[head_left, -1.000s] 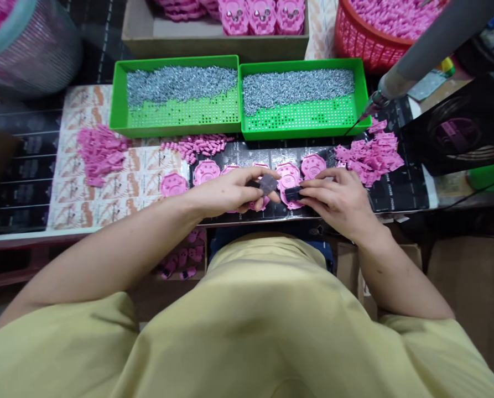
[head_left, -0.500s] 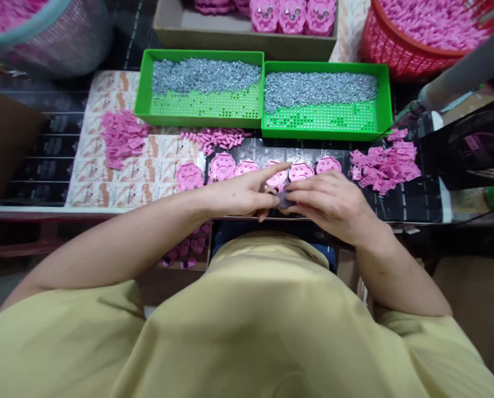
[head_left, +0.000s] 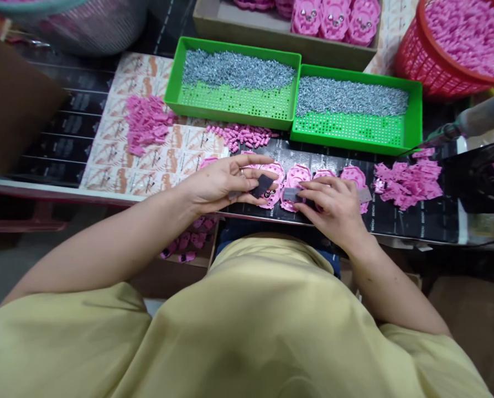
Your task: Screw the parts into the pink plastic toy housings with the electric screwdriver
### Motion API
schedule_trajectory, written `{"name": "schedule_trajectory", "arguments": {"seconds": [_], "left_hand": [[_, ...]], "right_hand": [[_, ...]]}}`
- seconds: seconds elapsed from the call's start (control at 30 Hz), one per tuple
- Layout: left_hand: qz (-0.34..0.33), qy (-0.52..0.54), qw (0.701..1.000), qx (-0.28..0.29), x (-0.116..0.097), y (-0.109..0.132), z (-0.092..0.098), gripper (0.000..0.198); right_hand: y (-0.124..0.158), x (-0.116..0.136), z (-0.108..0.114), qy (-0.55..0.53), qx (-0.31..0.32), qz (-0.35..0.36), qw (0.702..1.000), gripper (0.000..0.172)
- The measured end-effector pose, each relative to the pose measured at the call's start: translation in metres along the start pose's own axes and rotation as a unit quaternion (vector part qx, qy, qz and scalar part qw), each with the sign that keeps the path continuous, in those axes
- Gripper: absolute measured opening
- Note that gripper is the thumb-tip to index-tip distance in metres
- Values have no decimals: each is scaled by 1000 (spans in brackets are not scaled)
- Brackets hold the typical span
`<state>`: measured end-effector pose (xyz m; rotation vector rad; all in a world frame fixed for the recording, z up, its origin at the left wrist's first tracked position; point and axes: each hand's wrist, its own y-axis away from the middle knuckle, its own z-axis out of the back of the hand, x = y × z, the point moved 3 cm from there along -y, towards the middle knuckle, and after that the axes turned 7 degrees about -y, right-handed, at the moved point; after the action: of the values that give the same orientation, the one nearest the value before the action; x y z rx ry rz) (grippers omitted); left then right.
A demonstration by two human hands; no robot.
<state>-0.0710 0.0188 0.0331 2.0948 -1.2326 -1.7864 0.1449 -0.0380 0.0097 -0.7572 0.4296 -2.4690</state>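
Observation:
A row of pink moulded plastic parts (head_left: 298, 174) lies along the table's near edge, partly hidden under both hands. Between the thumb and fingers of my left hand (head_left: 219, 185) is a small dark rectangular piece (head_left: 263, 186), tilted above the row. My right hand (head_left: 333, 203) has its fingertips closed on a grey rectangular piece (head_left: 291, 194), which lies at the lower part of one pink part. A second grey piece (head_left: 364, 194) shows beside that hand, over the rightmost pink part (head_left: 353, 175).
Two green trays (head_left: 234, 113) of small metal pins or screws stand behind the row. Pink pegs (head_left: 247, 135) and heaps of pink pieces (head_left: 147, 122) lie nearby. A cardboard box (head_left: 284, 47), a red basket (head_left: 421, 66) and a dark machine (head_left: 479, 177) surround the work area.
My hands, together at a grey piece before, are now apart. The left shows a dark piece in its fingers; the right is at a grey piece on a pink part. The view has shifted.

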Motion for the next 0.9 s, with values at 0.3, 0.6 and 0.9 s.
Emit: {"name": "schedule_trajectory", "arguments": {"seconds": [0.3, 0.6, 0.9], "left_hand": [[-15, -25, 995, 99, 5, -1, -15, 72], [-79, 13, 994, -74, -9, 14, 16, 46], [-60, 76, 991, -95, -5, 18, 32, 34]], "right_hand": [[-32, 35, 11, -21, -9, 162, 986, 22], [-32, 30, 1, 59, -39, 187, 980, 18], [-32, 44, -25, 132, 5, 209, 969, 8]]}}
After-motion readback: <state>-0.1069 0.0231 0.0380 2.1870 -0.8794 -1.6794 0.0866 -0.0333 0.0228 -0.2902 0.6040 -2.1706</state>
